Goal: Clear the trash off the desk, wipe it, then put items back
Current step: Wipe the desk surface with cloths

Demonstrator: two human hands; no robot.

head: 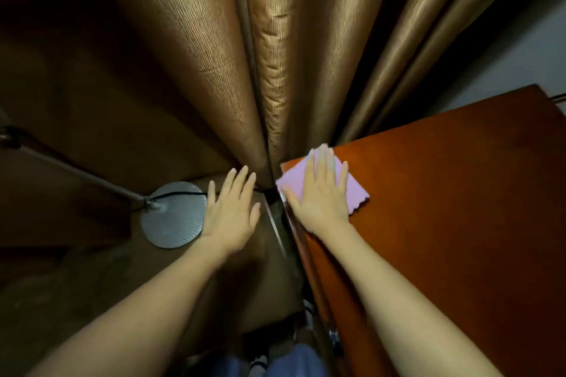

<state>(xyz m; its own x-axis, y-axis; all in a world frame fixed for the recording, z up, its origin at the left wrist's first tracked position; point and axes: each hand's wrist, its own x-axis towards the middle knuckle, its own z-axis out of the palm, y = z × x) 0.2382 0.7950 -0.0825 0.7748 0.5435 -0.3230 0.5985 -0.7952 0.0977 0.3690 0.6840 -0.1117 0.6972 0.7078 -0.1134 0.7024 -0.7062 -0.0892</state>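
A reddish-brown wooden desk [444, 208] fills the right side of the head view. A pink cloth [356, 188] lies flat at the desk's near left corner, one edge hanging just past the corner. My right hand [321, 190] presses flat on the cloth with straight, spread fingers. My left hand [232, 211] hovers off the desk to the left, fingers straight and holding nothing, above the floor beside the desk.
Gold-brown curtains [275, 55] hang right behind the desk's corner. A round grey lamp base [173, 217] with a pole and black cable stands on the floor at the left. The desk's left edge [309, 251] drops off toward my legs.
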